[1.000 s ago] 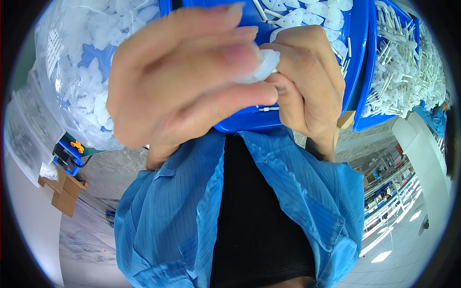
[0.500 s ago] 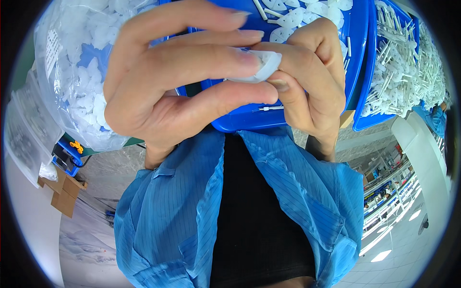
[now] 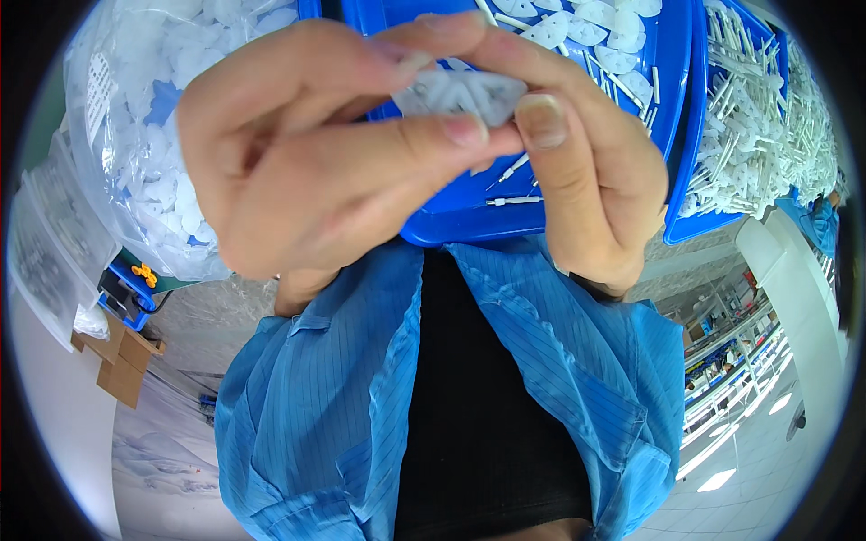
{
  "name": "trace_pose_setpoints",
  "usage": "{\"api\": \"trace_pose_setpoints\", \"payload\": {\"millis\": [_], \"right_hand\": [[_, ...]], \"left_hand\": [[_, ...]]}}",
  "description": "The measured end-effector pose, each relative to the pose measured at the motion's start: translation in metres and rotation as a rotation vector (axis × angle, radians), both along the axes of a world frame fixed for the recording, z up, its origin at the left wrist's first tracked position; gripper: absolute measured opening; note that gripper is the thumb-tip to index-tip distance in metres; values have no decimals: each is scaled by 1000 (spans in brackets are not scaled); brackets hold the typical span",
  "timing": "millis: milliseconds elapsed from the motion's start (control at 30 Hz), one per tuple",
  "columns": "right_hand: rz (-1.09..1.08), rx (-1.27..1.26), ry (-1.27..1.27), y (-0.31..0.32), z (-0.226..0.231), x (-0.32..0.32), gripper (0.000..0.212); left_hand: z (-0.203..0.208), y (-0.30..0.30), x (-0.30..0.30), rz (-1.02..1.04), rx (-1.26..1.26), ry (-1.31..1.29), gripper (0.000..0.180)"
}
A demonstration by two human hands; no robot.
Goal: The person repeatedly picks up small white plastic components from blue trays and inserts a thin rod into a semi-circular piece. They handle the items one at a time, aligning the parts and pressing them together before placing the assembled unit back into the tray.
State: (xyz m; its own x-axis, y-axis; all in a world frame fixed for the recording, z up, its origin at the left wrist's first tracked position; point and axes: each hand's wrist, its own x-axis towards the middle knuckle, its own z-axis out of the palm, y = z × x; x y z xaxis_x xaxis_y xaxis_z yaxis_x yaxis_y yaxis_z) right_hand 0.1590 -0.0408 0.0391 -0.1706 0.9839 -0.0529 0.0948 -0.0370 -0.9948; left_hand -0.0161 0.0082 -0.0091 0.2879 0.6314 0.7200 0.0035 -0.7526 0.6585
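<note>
Between both hands I hold a small translucent white plastic part (image 3: 469, 96), with raised ribs and holes on the face that shows. My left hand (image 3: 316, 153) pinches its left side, thumb along the lower edge and fingers behind and above. At its right end, my right hand (image 3: 586, 162) grips with thumb and bent index finger. My fingers cover the part's ends and back. Beneath the hands is a blue tray (image 3: 469, 221) with flat white plastic pieces (image 3: 622, 41) and thin white sticks (image 3: 656, 86). A thin white pin-like piece (image 3: 514, 200) lies near its front edge.
At the left, a clear plastic bag (image 3: 162, 180) is full of white plastic pieces. To the right, a blue bin (image 3: 681, 203) holds many white stick-like parts (image 3: 735, 135). Cardboard boxes (image 3: 122, 365) and a small blue box with a yellow item (image 3: 144, 275) sit lower left.
Both hands have turned the white plastic part, so its ribbed face now shows instead of its curved edge. My left fingers have curled in, and my right thumb has moved up onto the part's end.
</note>
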Motion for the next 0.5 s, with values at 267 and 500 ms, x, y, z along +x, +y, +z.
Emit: {"api": "trace_pose_setpoints", "payload": {"millis": [267,500], "right_hand": [[103,-331,376,6,-1,16,39],[-95,-190,205,4,5,-1,31]], "left_hand": [[5,-4,-2,-60,-132,-39,36],[-7,-3,-7,-72,-175,-106,42]]}}
